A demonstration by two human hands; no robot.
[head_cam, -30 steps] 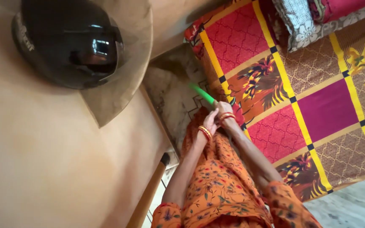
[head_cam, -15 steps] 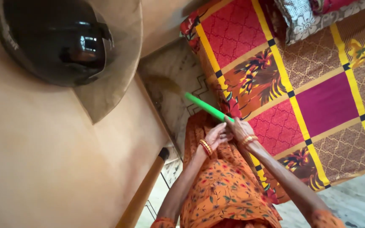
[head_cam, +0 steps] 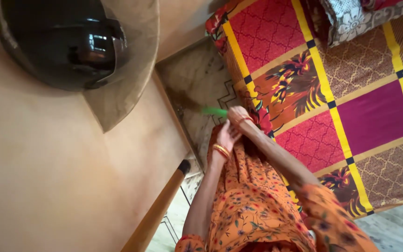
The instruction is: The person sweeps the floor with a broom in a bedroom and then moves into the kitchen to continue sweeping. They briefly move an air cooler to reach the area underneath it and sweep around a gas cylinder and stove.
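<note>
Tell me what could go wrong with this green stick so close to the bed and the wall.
1. The green stick is blurred in the narrow floor gap between wall and bedspread, so it may knock either.
2. The right hand grips the stick while the left hand only sits beside it, so the grip could slip.
3. The wooden pole leaning by the wall could be bumped over.

One head-worn camera looks steeply down along the person's arms — close to the tan wall (head_cam: pixel 61 177), tilted, with the patchwork bedcover (head_cam: pixel 350 107) filling the right side.
</note>
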